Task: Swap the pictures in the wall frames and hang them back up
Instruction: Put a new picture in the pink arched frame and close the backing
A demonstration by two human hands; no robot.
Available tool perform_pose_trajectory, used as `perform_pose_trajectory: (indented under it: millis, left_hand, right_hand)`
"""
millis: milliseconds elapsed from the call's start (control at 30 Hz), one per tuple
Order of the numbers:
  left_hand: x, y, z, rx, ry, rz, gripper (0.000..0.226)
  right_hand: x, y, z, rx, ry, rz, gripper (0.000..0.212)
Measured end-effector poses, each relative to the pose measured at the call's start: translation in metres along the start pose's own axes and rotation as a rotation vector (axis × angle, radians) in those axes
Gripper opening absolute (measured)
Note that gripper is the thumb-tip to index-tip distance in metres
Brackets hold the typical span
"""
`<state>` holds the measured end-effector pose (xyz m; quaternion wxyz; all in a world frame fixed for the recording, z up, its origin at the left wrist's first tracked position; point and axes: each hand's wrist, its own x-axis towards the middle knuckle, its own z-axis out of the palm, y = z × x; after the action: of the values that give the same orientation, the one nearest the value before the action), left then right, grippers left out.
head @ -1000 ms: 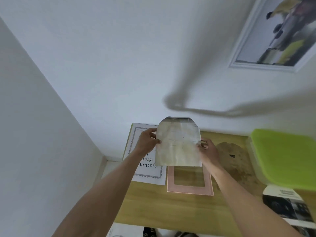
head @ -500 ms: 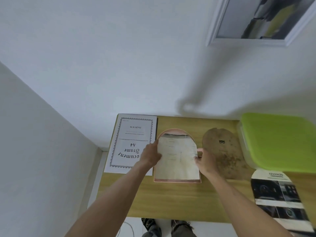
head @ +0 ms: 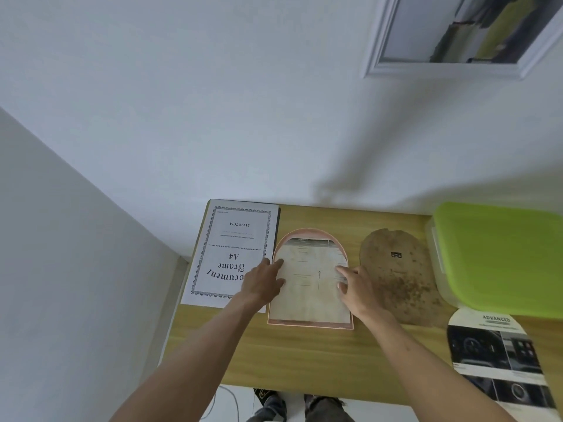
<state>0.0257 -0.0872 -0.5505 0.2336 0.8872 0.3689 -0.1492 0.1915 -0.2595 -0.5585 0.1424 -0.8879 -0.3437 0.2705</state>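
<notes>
A pale arch-shaped picture (head: 309,287) lies face down inside a pink arched frame (head: 310,325) on the wooden table (head: 304,360). My left hand (head: 263,284) presses the picture's left edge with straight fingers. My right hand (head: 356,289) presses its right edge the same way. The brown arched backing board (head: 402,278) lies just right of the frame. Another arch-shaped printed picture (head: 499,357) lies at the table's front right. A white-framed picture (head: 463,35) hangs on the wall above.
An A4 document frame with its paper insert (head: 231,251) lies at the table's left edge, partly under my left hand. A box with a green lid (head: 499,257) stands at the right. Walls close in behind and to the left.
Both hands lowered the pale picture from the air onto the pink frame and now press it flat. The camera tilted down toward the table.
</notes>
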Motion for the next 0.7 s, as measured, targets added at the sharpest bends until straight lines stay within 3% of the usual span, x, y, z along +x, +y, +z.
perform_pose_trajectory:
  millis: [533,700]
  left_hand:
    - [0.004,0.003,-0.001,0.018,-0.012,-0.020,0.051]
    - [-0.001,0.011,-0.007,0.016,0.173,-0.039,0.046]
  right_hand:
    - [0.008,0.002,-0.001,0.003,-0.003,-0.002,0.047]
    - [0.005,0.005,-0.016,0.049,0.054,-0.020,0.051]
